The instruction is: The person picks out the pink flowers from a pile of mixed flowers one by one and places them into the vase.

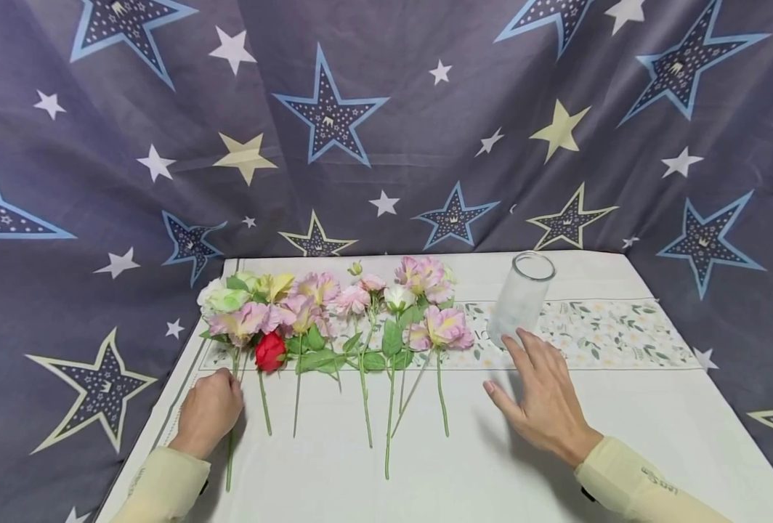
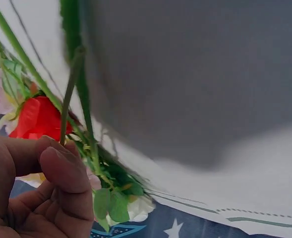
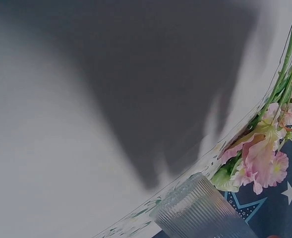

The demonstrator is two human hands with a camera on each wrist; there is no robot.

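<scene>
At the left end of a row of artificial flowers, my left hand [image 1: 208, 408] pinches a thin flower stem [image 2: 70, 96] between thumb and fingertips. Which bloom this stem carries cannot be told. Close by are a pink-and-yellow flower [image 1: 239, 322] and a red rose [image 1: 270, 352]. A thicker green stem [image 1: 229, 465] lies along the table beside this hand. My right hand [image 1: 546, 399] hovers with fingers spread, just in front of an upright ribbed glass vase [image 1: 520, 298]. In the right wrist view the vase [image 3: 200, 208] shows at the bottom; only bits of fingertips appear at the lower right corner.
More pink flowers [image 1: 448, 330], a white rose [image 1: 399, 298] and pale green blooms [image 1: 223, 296] lie with stems toward me. Under them runs a leaf-patterned strip [image 1: 615, 334] on the white tablecloth [image 1: 478, 472]. A star-printed curtain [image 1: 373, 181] encloses the back and sides.
</scene>
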